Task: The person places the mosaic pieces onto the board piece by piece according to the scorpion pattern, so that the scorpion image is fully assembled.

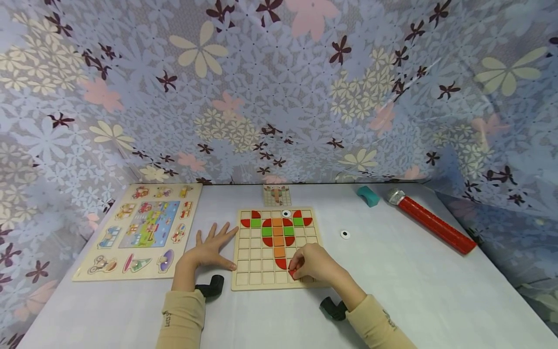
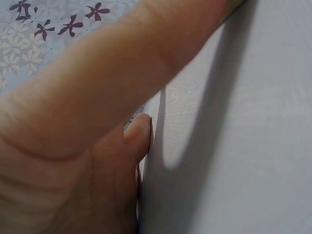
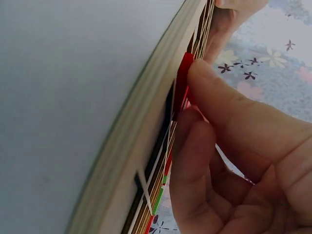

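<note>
A wooden grid board lies flat on the table, with red quarter-round, green square and orange square pieces set in its cells. My right hand pinches a red piece between thumb and fingers, low on the board, just beside a red quarter-round piece under the orange column. The right wrist view shows this red piece tilted at the board's surface. My left hand spreads its fingers at the board's left side, thumb and index fingertips at the edge. A white eye disc sits in the top row.
Behind the board lies a small pattern card. Another eye disc is on the table to the right, with a teal arch block and a red microphone beyond. A wooden picture puzzle lies at the left.
</note>
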A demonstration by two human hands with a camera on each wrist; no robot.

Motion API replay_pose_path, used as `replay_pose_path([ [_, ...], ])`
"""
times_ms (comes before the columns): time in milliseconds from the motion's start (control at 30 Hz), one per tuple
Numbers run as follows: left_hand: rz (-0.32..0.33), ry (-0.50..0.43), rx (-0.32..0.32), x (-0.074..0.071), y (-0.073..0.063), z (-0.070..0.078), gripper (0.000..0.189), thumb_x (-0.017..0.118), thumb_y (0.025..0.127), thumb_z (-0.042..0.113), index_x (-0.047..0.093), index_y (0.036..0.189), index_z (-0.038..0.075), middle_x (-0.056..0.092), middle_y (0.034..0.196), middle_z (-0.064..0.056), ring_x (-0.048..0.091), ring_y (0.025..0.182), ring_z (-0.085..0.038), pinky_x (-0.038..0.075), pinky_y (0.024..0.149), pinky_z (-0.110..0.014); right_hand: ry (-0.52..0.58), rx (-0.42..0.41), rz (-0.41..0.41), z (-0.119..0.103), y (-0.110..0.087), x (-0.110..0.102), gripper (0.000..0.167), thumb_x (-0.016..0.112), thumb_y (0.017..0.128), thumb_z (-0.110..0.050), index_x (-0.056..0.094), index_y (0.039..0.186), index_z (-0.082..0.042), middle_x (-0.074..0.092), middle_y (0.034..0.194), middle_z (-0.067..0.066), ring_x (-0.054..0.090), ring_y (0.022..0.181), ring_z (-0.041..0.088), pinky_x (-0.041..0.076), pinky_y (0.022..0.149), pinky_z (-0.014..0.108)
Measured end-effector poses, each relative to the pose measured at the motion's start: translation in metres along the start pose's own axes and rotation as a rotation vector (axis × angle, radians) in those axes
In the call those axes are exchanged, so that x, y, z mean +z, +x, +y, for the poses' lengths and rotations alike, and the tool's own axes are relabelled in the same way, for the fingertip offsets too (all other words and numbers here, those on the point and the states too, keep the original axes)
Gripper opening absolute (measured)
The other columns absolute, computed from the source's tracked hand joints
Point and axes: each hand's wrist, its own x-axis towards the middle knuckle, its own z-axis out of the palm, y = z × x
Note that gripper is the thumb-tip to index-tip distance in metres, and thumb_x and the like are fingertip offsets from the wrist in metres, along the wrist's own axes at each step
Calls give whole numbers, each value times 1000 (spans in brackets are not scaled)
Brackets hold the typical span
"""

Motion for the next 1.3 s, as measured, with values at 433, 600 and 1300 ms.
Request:
replay_pose_path([
  [433,-15,-9,9,1,1,-1,108,82,61,43,24,147,14,6,154,-16,-11,138,-42,-19,99,-65,24,9,39,3,0,-13,12,78,70,-7,67,71,-10,55,63,-4,49,61,10,42,56,24],
  [600,-17,-6,6,0,0,0,107,82,62,43,24,148,14,6,154,-16,-12,138,-42,-19,99,-65,14,85,227,19,2,-48,12,75,74,-8,66,82,-6,57,70,2,52,67,16,43,57,28],
  [1300,-1,4,10,0,-1,1,108,82,61,42,25,147,13,8,154,-18,-9,137,-45,-17,100,-66,-44,301,281,92,12,-79,32,70,76,-2,65,107,3,62,105,20,56,93,31,49,74,39],
])
